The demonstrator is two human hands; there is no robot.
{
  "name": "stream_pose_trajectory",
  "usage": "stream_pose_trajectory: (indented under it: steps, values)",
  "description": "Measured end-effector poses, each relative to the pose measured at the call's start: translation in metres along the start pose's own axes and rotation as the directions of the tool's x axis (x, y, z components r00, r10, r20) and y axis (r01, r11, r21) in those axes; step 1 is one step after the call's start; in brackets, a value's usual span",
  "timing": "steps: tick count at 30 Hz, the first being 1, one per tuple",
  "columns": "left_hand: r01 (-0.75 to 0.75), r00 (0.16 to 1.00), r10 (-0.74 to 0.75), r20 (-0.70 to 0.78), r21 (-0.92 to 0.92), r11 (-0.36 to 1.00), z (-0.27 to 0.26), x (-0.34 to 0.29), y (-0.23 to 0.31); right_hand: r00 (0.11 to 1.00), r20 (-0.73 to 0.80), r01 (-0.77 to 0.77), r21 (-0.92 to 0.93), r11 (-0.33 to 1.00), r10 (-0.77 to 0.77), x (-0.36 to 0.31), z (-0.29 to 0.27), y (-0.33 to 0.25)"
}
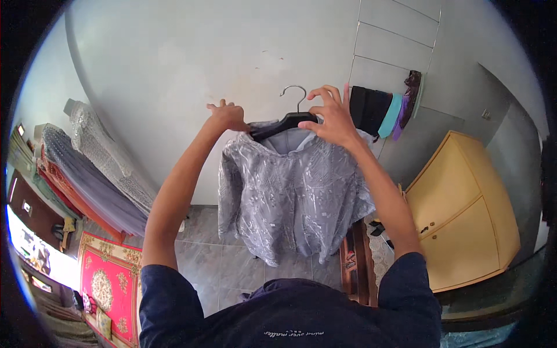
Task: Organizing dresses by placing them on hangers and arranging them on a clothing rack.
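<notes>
Shirt (290,307) at six o'clock lies nearest, while the hanger (283,123) runs nearly nine-to-three between left hand (228,118), whose grip I cannot tell, and right hand (335,118), which pinches it nearer the hook (294,86), the blouse (287,191) hanging toward six.

Here, shimmery, textured cloth is seen on the garment (281,191), smooth black plastic on the hanger (284,124); shiny metal is caught at its hook (295,86), glossy tile is spotted across the floor (241,264), smooth wood-like panelling on the cabinet (455,191).
</notes>
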State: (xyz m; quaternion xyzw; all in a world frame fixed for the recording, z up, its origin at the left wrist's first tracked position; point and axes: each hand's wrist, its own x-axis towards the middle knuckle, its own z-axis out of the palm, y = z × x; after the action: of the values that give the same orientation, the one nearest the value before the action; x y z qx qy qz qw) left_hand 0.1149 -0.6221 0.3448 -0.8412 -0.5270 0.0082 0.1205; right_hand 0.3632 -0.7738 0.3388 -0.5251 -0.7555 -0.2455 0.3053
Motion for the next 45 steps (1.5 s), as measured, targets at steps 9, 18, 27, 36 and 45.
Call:
stream_pose_trajectory:
  steps: [9,18,27,36,45]
  values:
    - [-0.276,0.958,0.199,0.206,0.474,0.837,0.028,-0.013,0.022,1.000,0.012,0.027,-0.003,1.000,-0.027,-0.007,0.014,-0.017]
    - [-0.286,0.946,0.322,-0.044,0.360,0.888,0.046,-0.007,-0.019,0.995,0.057,0.080,0.098,0.992,-0.086,-0.015,0.016,-0.035]
    - [-0.342,0.915,0.392,-0.099,0.326,0.881,0.040,-0.006,-0.023,0.989,0.132,0.062,0.036,0.997,-0.067,-0.019,0.016,-0.035]
    - [-0.029,0.974,0.176,-0.146,0.686,0.727,0.050,-0.022,0.015,0.982,0.119,0.135,0.106,0.985,-0.148,-0.016,-0.002,-0.054]
    - [-0.327,0.927,0.278,0.252,0.181,0.927,0.029,0.014,-0.033,0.988,0.108,0.095,0.118,0.988,-0.108,-0.018,-0.005,-0.043]
